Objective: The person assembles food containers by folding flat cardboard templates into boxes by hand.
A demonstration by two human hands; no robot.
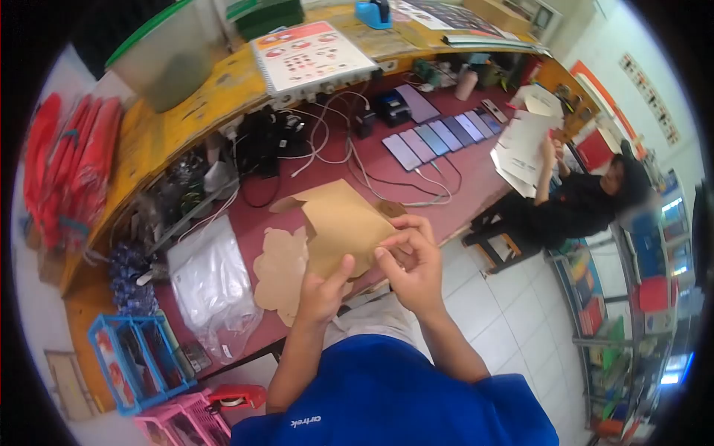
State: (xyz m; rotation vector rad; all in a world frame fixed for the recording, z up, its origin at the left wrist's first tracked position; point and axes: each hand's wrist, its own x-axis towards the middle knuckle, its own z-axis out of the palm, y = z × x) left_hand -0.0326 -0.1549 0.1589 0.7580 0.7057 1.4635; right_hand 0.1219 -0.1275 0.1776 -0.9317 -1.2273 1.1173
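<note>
A brown paper piece [342, 223], folded with a flap at its upper left, is held up over the red table top. My left hand [325, 291] grips its lower edge, thumb on the front. At its right edge, my right hand [410, 267] pinches the paper between thumb and fingers. Beneath it and to the left, brown scalloped-edge paper [280, 269] lies on the table. Clear plastic bags [212, 275] lie farther left.
A row of phones [439, 139] and white cables [349, 137] lie toward the back. Blue baskets [141, 360], a pink basket [186, 420] and a red tape dispenser [238, 396] stand lower left. Another person [580, 201] sits at the right, handling papers [524, 145].
</note>
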